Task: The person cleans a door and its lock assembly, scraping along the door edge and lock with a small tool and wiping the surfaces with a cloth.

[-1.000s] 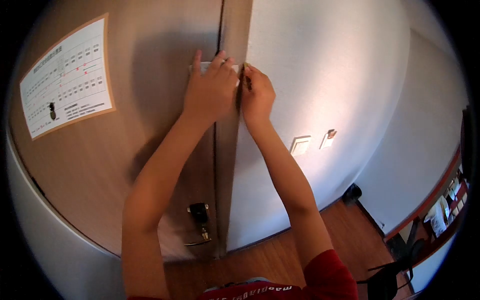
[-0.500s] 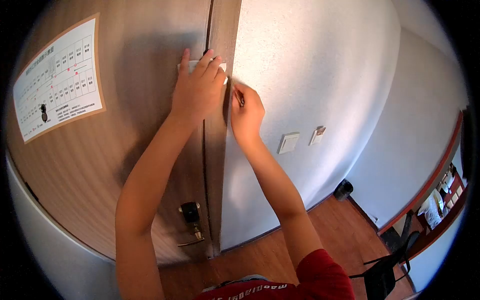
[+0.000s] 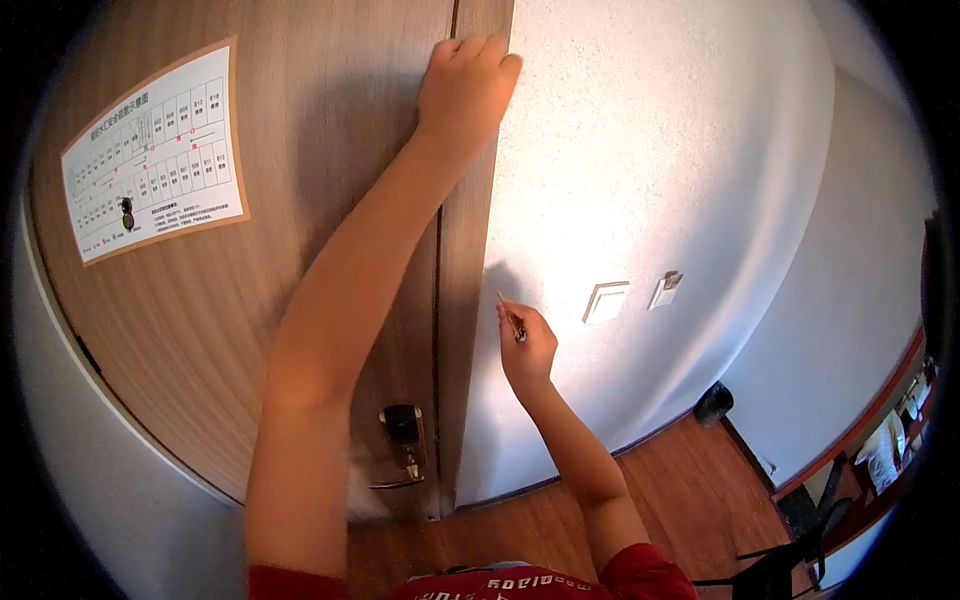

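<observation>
My left hand (image 3: 468, 88) is raised high at the seam between the wooden door (image 3: 330, 200) and its frame (image 3: 466, 250). Its fingers are curled and pressed together with their tips turned away, so whatever they grip or touch is hidden. Lower down, in front of the white wall, my right hand (image 3: 527, 345) is closed around a slim pointed tool (image 3: 519, 331). A thin tip sticks up past the fingers and a dark, shiny part shows in the grip; its exact kind is unclear.
A printed floor plan (image 3: 150, 160) is fixed to the door, with a peephole fitting (image 3: 127, 214) over it. Below hangs a door lock with a lever handle (image 3: 402, 430). Light switches (image 3: 606, 302) sit on the wall. A black bin (image 3: 714, 403) and black chair (image 3: 790, 560) stand right.
My left hand has moved upward along the door edge; the white piece seen under it is out of sight. My right hand has dropped away from the frame, still holding the tool.
</observation>
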